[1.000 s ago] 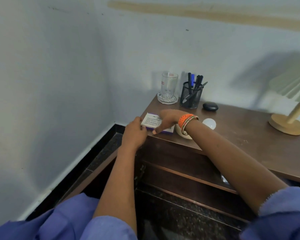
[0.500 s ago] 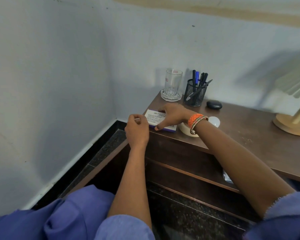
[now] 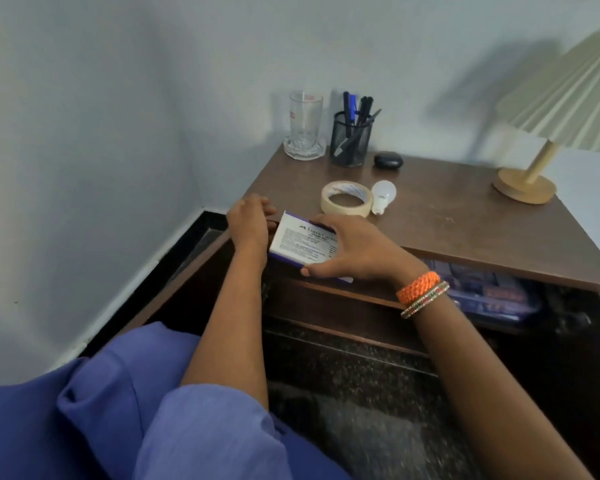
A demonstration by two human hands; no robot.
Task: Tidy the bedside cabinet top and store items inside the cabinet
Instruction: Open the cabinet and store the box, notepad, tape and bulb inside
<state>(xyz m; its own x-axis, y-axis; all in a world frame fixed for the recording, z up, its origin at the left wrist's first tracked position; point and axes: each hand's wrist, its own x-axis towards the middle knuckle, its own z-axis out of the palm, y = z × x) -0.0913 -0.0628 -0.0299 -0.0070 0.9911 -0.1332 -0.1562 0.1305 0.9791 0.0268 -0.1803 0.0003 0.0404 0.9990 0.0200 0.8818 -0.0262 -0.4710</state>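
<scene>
- Head view gives me the dark brown wooden bedside cabinet in the room corner, its front open below the top.
- At the far right of the top I see a table lamp with a pleated cream shade and round wooden base.
- My right hand grips a flat white and purple printed box at the near left edge of the top, fingers spread over its far side, thumb curled on its near edge.
- My left hand sits at the near left corner just beside the box, fingers curled; I cannot tell what they touch.
- Behind the box lie a cream roll of masking tape and a white light bulb, side by side.
- Along the far edge stand a clear drinking glass, a black mesh pen holder and a small black oval case.
</scene>
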